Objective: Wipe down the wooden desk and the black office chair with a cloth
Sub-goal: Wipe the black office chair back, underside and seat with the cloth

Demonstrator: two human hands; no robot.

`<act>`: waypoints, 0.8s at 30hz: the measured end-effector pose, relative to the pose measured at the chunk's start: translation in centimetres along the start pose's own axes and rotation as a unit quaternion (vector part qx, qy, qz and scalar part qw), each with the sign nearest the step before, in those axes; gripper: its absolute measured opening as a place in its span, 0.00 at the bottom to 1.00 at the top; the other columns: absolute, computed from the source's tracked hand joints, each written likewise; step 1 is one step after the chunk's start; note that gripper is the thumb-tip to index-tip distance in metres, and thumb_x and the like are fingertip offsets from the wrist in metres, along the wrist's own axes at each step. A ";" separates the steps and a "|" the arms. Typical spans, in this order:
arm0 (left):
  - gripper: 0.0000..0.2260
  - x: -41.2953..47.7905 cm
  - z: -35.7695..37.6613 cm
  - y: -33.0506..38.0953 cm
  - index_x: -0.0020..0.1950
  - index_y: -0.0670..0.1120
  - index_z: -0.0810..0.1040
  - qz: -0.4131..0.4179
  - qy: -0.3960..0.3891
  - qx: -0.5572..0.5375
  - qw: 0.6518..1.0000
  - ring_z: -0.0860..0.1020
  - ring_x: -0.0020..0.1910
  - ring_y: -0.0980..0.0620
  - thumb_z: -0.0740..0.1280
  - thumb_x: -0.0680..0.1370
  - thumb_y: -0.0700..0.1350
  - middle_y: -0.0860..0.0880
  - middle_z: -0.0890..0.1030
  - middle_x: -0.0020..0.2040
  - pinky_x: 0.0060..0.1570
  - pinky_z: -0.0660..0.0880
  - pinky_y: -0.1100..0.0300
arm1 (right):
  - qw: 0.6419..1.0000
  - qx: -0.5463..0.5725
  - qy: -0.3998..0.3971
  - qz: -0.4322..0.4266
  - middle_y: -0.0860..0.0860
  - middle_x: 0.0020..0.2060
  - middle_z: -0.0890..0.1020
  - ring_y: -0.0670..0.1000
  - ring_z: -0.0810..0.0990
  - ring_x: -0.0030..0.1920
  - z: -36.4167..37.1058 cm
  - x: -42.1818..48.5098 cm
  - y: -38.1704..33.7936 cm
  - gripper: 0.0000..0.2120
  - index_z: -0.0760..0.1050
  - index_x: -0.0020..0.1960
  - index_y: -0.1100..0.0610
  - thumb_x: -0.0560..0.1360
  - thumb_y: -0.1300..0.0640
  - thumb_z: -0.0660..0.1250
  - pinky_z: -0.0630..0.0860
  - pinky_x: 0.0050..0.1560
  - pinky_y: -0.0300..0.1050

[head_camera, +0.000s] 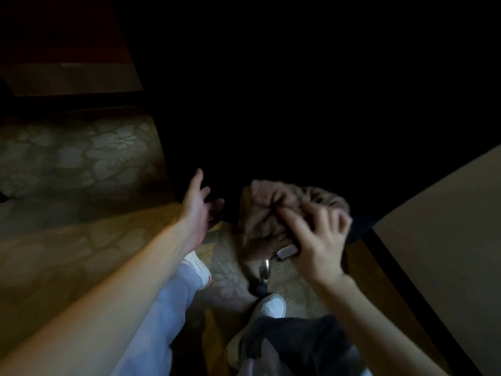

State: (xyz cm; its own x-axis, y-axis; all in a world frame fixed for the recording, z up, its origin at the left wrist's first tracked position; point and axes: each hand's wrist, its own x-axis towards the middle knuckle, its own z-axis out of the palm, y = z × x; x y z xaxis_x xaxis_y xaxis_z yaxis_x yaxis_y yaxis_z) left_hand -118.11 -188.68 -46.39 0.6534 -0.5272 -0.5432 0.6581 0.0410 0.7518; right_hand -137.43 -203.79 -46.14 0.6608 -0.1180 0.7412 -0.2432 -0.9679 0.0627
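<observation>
The black office chair (pixel 284 118) fills the dark upper middle of the view, with little detail showing. A crumpled pinkish-brown cloth (pixel 268 213) lies against its lower front edge. My right hand (pixel 317 240) presses on the cloth with spread fingers and is blurred. My left hand (pixel 196 210) reaches to the chair's edge just left of the cloth, thumb raised and fingers relaxed, the fingertips touching the black edge. A brown wooden surface (pixel 67 80) sits at the upper left, too dark to identify.
A chrome chair leg (pixel 264 270) with a dark caster stands below the cloth. My two white shoes (pixel 199 270) (pixel 271 305) rest on flower-patterned carpet (pixel 81 153). A pale panel with a dark edge (pixel 447 240) runs along the right.
</observation>
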 end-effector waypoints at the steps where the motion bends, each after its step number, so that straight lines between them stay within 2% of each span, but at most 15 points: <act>1: 0.32 -0.5 0.8 -0.3 0.73 0.49 0.75 0.002 0.010 -0.002 1.000 0.78 0.50 0.48 0.56 0.80 0.70 0.45 0.82 0.54 0.55 0.71 0.51 | 0.999 -0.003 0.040 0.007 0.57 0.57 0.74 0.57 0.73 0.53 -1.8 1.3 1.1 0.20 0.76 0.66 0.49 0.76 0.46 0.67 0.63 0.55 0.55; 2: 0.31 -1.0 1.6 -0.7 0.71 0.50 0.77 0.007 0.009 0.003 1.000 0.78 0.51 0.48 0.57 0.79 0.71 0.46 0.82 0.55 0.54 0.72 0.51 | 0.997 -0.011 0.074 0.017 0.57 0.58 0.73 0.57 0.71 0.54 -3.5 2.4 2.3 0.20 0.76 0.66 0.49 0.79 0.41 0.61 0.63 0.55 0.56; 4: 0.31 -1.5 2.6 -1.4 0.72 0.52 0.76 0.025 -0.020 0.016 0.999 0.79 0.56 0.49 0.58 0.79 0.71 0.47 0.82 0.62 0.61 0.72 0.48 | 0.992 -0.032 0.113 0.039 0.57 0.59 0.71 0.57 0.69 0.55 -5.6 4.4 4.7 0.30 0.75 0.66 0.50 0.81 0.32 0.47 0.62 0.57 0.56; 5: 0.31 -1.7 2.9 -1.8 0.74 0.53 0.74 0.036 -0.032 0.020 0.999 0.79 0.60 0.49 0.57 0.80 0.70 0.48 0.81 0.65 0.66 0.71 0.46 | 0.992 -0.042 0.115 0.042 0.56 0.59 0.70 0.57 0.69 0.56 -6.1 5.1 5.7 0.34 0.75 0.66 0.50 0.80 0.30 0.43 0.63 0.58 0.57; 7: 0.32 -1.7 3.0 -2.0 0.78 0.54 0.70 0.051 -0.042 0.036 0.997 0.77 0.67 0.48 0.55 0.80 0.70 0.48 0.79 0.69 0.72 0.68 0.44 | 0.993 -0.057 0.099 0.036 0.57 0.60 0.69 0.57 0.68 0.58 -5.6 5.3 6.7 0.36 0.74 0.66 0.51 0.79 0.29 0.40 0.63 0.59 0.57; 10: 0.36 -1.2 3.0 -1.4 0.82 0.51 0.64 0.050 -0.046 0.029 0.997 0.73 0.72 0.45 0.54 0.80 0.71 0.43 0.75 0.74 0.75 0.65 0.43 | 0.994 -0.069 0.081 0.036 0.58 0.60 0.67 0.57 0.67 0.59 -2.2 3.3 6.9 0.30 0.73 0.64 0.51 0.80 0.29 0.49 0.61 0.60 0.57; 12: 0.39 -0.8 3.1 -1.0 0.83 0.48 0.61 0.034 -0.055 0.021 0.998 0.71 0.74 0.43 0.53 0.79 0.72 0.40 0.72 0.76 0.76 0.63 0.44 | 0.994 -0.073 0.069 0.050 0.58 0.59 0.67 0.57 0.67 0.58 1.1 0.8 6.6 0.23 0.72 0.61 0.50 0.78 0.33 0.62 0.60 0.59 0.56; 13: 0.42 -0.8 3.2 -0.8 0.83 0.46 0.59 0.024 -0.056 0.028 0.998 0.70 0.76 0.43 0.53 0.79 0.73 0.39 0.70 0.77 0.77 0.63 0.44 | 0.995 -0.073 0.049 0.055 0.58 0.59 0.68 0.58 0.68 0.57 2.7 -0.8 6.4 0.23 0.72 0.61 0.50 0.74 0.36 0.69 0.60 0.58 0.56; 14: 0.44 -0.6 3.3 -0.6 0.84 0.45 0.55 0.016 -0.054 0.039 0.998 0.68 0.77 0.42 0.53 0.78 0.74 0.37 0.67 0.78 0.78 0.62 0.44 | 0.996 -0.070 0.016 0.054 0.58 0.58 0.69 0.58 0.69 0.56 4.3 -2.6 6.1 0.25 0.71 0.62 0.50 0.71 0.40 0.73 0.61 0.57 0.56; 16: 0.49 -0.4 3.3 -0.2 0.85 0.43 0.49 0.002 -0.046 0.052 0.998 0.64 0.79 0.39 0.54 0.76 0.76 0.32 0.61 0.80 0.78 0.62 0.44 | 0.992 -0.057 -0.101 0.047 0.58 0.57 0.70 0.59 0.70 0.54 6.6 -6.9 5.4 0.29 0.71 0.63 0.50 0.66 0.46 0.78 0.64 0.57 0.57; 19: 0.53 0.3 3.2 0.6 0.84 0.40 0.48 -0.024 -0.029 0.037 0.999 0.64 0.79 0.36 0.56 0.74 0.77 0.29 0.60 0.79 0.78 0.64 0.44 | 0.951 -0.026 -0.299 0.074 0.57 0.54 0.72 0.61 0.72 0.53 9.5 -12.6 4.8 0.34 0.74 0.64 0.50 0.61 0.53 0.82 0.70 0.56 0.62; 21: 0.55 0.7 3.0 0.9 0.84 0.39 0.48 -0.032 -0.028 0.037 0.998 0.64 0.79 0.36 0.58 0.72 0.77 0.28 0.60 0.78 0.77 0.65 0.44 | 0.913 -0.015 -0.394 0.102 0.54 0.57 0.73 0.58 0.73 0.57 11.0 -14.7 5.0 0.29 0.74 0.67 0.47 0.68 0.49 0.78 0.71 0.60 0.60; 22: 0.56 0.8 3.0 1.0 0.84 0.39 0.48 -0.034 -0.029 0.042 0.998 0.65 0.78 0.36 0.59 0.70 0.77 0.28 0.60 0.78 0.77 0.66 0.44 | 0.893 -0.009 -0.433 0.122 0.52 0.61 0.73 0.56 0.71 0.61 11.3 -15.4 5.5 0.28 0.72 0.71 0.46 0.73 0.46 0.73 0.70 0.64 0.55; 24: 0.60 0.9 3.0 1.1 0.84 0.39 0.48 -0.035 -0.023 0.052 0.998 0.66 0.78 0.36 0.62 0.66 0.77 0.28 0.61 0.78 0.76 0.67 0.44 | 0.869 0.023 -0.462 0.176 0.49 0.66 0.71 0.53 0.67 0.64 11.3 -16.1 6.6 0.28 0.68 0.75 0.46 0.76 0.47 0.70 0.68 0.65 0.48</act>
State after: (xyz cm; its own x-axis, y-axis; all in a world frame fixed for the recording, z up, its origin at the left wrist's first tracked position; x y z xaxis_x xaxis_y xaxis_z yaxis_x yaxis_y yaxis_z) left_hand -117.96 -191.69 -44.94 0.5875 -0.5635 -0.5808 0.6586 -0.0841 0.7478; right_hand -141.65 -210.81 -65.27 0.8439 -0.5162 -0.1462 -0.5319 -0.8407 -0.1018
